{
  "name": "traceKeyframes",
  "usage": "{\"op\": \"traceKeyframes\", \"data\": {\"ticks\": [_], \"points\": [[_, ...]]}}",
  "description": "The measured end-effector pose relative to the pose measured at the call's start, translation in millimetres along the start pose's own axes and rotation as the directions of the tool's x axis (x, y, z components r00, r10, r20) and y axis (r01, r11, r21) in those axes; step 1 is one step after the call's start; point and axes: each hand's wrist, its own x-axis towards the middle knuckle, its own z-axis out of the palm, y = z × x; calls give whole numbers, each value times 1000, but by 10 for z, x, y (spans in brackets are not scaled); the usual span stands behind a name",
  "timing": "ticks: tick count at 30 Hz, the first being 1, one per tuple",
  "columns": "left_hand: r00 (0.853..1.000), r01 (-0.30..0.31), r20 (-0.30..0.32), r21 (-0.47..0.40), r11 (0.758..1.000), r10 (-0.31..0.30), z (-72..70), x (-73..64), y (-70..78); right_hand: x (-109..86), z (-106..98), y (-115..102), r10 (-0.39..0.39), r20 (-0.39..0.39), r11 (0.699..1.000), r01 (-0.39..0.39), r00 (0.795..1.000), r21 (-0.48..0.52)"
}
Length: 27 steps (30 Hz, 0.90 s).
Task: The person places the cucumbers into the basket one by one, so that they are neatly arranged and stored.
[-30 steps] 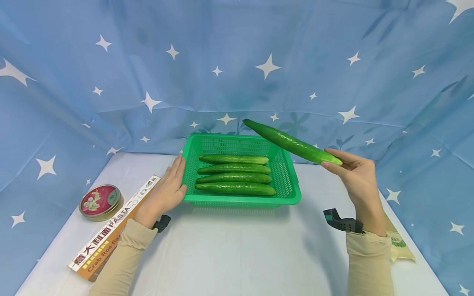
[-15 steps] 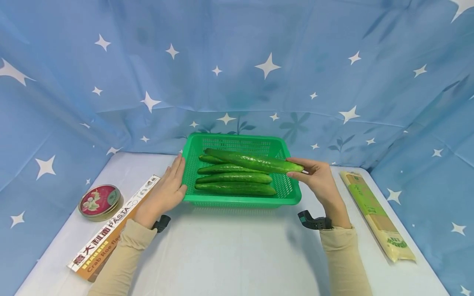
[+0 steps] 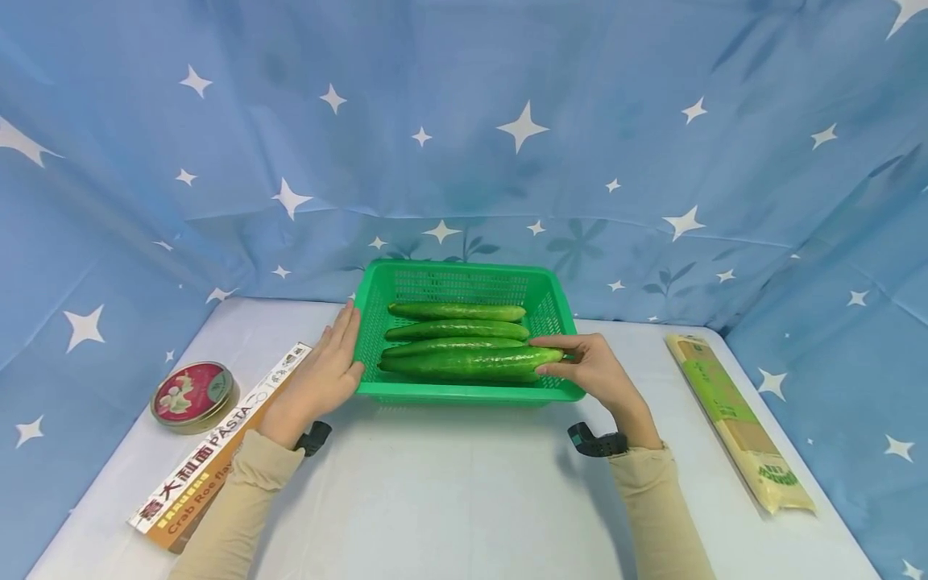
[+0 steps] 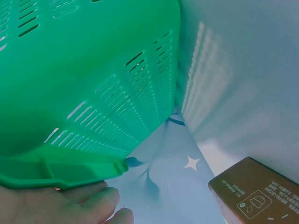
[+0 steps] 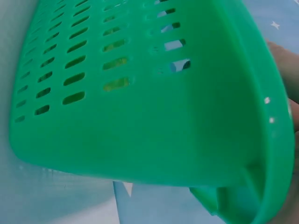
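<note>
A green perforated plastic basket (image 3: 471, 393) stands at the table's back middle, with several cucumbers (image 3: 457, 330) lying side by side in it. My right hand (image 3: 590, 366) reaches over the basket's right rim and pinches the right end of a cucumber (image 3: 471, 362) between thumb and fingers. That cucumber lies over the front of the row, largely covering the one beneath. Straight fingers of my left hand (image 3: 326, 370) rest against the basket's left rim, and the left wrist view shows the fingertips (image 4: 105, 200) just under that rim. In the right wrist view the basket wall (image 5: 140, 126) hides most of the right hand.
On the left lie a long pasta box (image 3: 225, 443), partly behind the left forearm, and a round red-lidded tin (image 3: 194, 395). A green-and-yellow packet (image 3: 735, 419) lies along the right side. Blue star-patterned cloth (image 3: 464, 145) hangs behind the table.
My right hand has brought the cucumber from the upper right, leftward and down into the basket, then toward its front side. The left hand has stayed at the left rim.
</note>
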Motion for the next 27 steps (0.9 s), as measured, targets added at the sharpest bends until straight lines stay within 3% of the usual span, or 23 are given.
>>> {"op": "traceKeyframes", "data": {"ticks": [8, 27], "points": [[1000, 3, 6, -12, 1000, -3, -10, -15, 7, 33, 63, -6, -54, 48, 996, 57, 997, -71], [1000, 1, 6, -6, 1000, -1, 3, -4, 0, 65, 189, -31, -63, 80, 965, 81, 995, -251]]}}
